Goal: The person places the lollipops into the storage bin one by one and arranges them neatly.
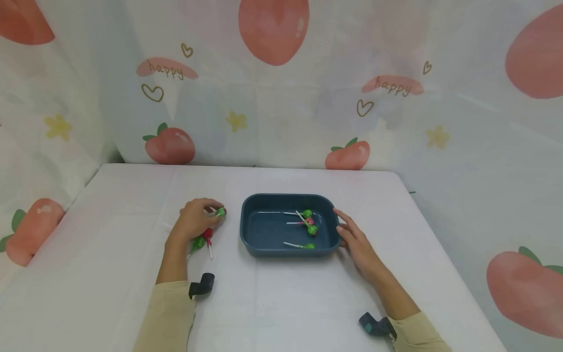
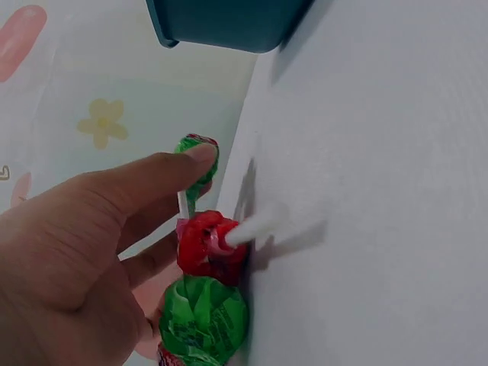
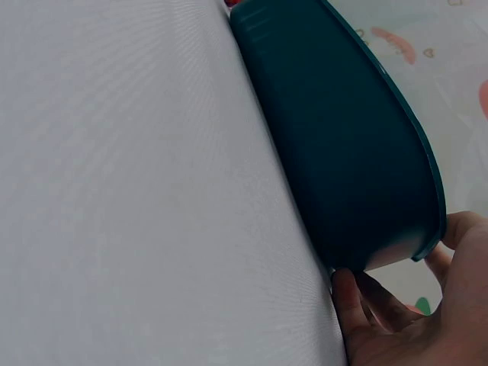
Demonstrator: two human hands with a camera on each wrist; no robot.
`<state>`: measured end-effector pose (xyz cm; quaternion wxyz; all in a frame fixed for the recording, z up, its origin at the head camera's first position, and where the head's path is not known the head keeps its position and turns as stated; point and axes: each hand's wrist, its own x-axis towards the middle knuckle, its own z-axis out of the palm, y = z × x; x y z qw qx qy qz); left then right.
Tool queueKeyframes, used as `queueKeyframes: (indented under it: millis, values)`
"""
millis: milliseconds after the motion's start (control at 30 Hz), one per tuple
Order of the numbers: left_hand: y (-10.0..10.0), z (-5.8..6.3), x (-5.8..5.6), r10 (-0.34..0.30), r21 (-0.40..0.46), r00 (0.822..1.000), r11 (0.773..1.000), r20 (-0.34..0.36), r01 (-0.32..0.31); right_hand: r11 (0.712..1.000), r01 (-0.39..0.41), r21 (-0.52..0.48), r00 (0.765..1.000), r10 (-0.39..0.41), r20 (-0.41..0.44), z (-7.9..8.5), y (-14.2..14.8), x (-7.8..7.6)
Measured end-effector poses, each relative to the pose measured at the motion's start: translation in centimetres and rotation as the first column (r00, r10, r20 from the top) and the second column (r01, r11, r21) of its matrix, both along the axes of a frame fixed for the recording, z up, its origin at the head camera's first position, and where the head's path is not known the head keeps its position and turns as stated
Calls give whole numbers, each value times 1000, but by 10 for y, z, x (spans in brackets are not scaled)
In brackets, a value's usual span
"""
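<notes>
My left hand (image 1: pixel 195 217) pinches a green-wrapped lollipop (image 1: pixel 221 212) between thumb and fingers, left of the dark blue bin (image 1: pixel 261 227). Just below that hand lie a red lollipop (image 1: pixel 207 233) and another green lollipop (image 1: pixel 198 243); the left wrist view shows them close under the fingers. At the bin's right end, my right hand (image 1: pixel 358 244) touches the rim and outer wall with extended fingers. In the right wrist view, other fingertips (image 3: pixel 347 293) meet the wall near its base. Several green and red lollipops (image 1: pixel 312 230) lie inside the bin, toward its right side.
A white cloth covers the table (image 1: pixel 281 303). Behind it hangs a printed curtain (image 1: pixel 281 112) with peaches and flowers. On the left of my left hand, a white stick (image 1: pixel 168 226) pokes out. Each wrist carries a small black camera (image 1: pixel 203 284).
</notes>
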<state>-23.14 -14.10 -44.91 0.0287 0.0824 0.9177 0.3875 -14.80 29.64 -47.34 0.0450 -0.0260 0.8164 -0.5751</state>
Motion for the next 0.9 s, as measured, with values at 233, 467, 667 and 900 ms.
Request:
queueKeyframes:
  millis: [233,467,667,900]
  values:
    - [9,8,-1,-62,24,996,998,-70,63,1000,8,5,1000,-8,-5,2,0,1]
    - [24,22,1,-119,67,983,989,-142,130,1000,6,10,1000,-6,-5,2,0,1]
    - [44,38,6,-173,99,962,975,-211,197,1000,10,13,1000,-10,-4,2,1,0]
    - [72,41,9,-262,72,942,957,-210,282,1000,8,9,1000,-8,-2,1,0,0]
